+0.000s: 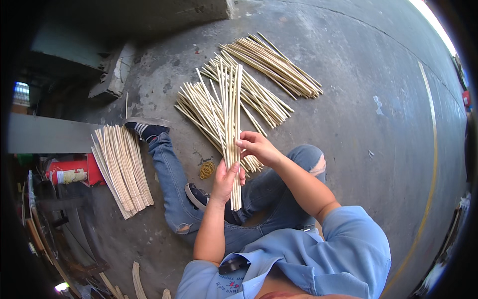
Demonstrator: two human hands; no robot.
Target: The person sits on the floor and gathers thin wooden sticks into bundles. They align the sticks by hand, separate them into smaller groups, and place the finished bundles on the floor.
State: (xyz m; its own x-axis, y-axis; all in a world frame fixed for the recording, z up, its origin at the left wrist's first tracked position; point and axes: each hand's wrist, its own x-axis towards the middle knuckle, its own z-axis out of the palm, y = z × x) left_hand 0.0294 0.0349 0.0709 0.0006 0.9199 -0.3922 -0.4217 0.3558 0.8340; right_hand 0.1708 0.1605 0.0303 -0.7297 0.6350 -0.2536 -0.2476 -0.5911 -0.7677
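A bundle of long, pale wooden sticks (230,107) stands out in front of me, its far ends fanning slightly apart. My left hand (227,180) wraps round the bundle near its lower end. Higher up, my right hand (256,147) pinches at the bundle's right side with thumb and fingers. Behind the held sticks lies a loose pile of similar sticks (195,107) on the floor, partly hidden by them. A second pile (264,99) and a third pile (276,67) lie farther off to the right.
A stack of sticks (123,164) lies left of my outstretched leg, beside a red cylinder (74,171). Yellow rubber bands (207,170) rest on the concrete floor (358,144) between my legs. A concrete block (113,74) stands at the far left, and curved wood pieces (138,280) lie near the lower edge.
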